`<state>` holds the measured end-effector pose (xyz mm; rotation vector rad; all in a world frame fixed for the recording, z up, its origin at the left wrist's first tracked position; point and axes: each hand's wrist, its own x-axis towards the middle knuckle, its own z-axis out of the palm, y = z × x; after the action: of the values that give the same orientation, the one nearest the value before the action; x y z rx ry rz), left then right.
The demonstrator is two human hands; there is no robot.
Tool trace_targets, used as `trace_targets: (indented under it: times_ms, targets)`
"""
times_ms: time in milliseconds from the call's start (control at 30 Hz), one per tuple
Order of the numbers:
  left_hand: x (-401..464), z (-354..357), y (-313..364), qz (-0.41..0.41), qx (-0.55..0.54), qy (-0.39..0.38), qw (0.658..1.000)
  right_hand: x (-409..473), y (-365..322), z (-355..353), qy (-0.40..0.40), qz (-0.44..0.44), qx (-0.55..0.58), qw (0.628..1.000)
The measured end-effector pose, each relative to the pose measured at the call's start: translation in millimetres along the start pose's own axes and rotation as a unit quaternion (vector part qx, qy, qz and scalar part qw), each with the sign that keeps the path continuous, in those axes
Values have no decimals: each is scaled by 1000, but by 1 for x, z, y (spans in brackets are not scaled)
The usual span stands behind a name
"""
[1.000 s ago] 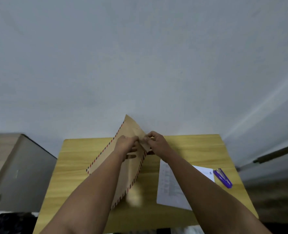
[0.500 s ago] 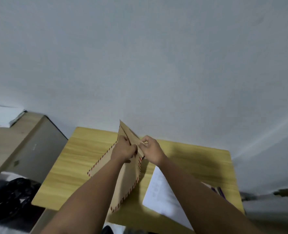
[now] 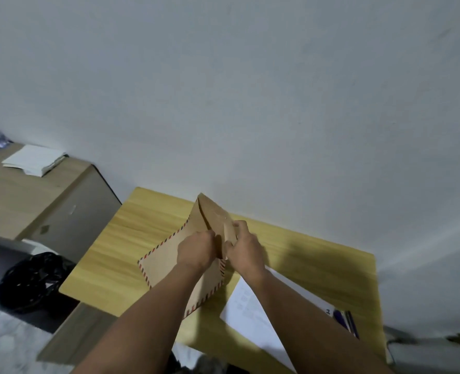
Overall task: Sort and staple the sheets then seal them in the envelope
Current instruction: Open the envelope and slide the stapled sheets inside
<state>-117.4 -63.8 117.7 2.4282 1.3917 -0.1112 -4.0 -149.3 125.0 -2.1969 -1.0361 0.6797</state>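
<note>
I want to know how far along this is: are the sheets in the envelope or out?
Out: the sheets lie flat on the table beside the envelope.

Brown envelope point(image 3: 167, 263) tilted above yellow table point(image 3: 121, 255), pinched between left hand point(image 3: 196, 251) and right hand point(image 3: 243, 251).

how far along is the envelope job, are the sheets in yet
Not yet. The white sheets lie flat on the wooden table, outside the envelope, with the purple stapler beside them; whether they are stapled cannot be told. In hand: the left hand and right hand both hold the brown airmail envelope at its mouth, flap raised. Left: slide the sheets in and seal the flap.
</note>
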Motion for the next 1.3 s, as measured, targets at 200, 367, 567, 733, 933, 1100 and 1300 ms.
trace_targets:
  times_ms: [200,367,567,733,933,1100,1300]
  targets:
    - [-9,6,-7,-6,-6,13,1000,4,13,13,-32,-6,52,998]
    - [-13,17,-13,-21,-36,-21,999,-7,29,26,-67,-56,37,995]
    - [-17,30,-29,7,-49,-22,999,-16,40,26,-133,-111,3,985]
    - [-10,33,-40,3,-14,-23,1000,-13,58,22,-119,32,115,986]
    - [0,39,-42,28,34,-44,998,-27,162,-7,-18,320,38,946]
    - [8,47,-39,38,54,-70,995,-75,230,-25,-4,519,-25,855]
    - [12,53,-32,37,59,-87,994,-97,237,-7,-23,560,-20,828]
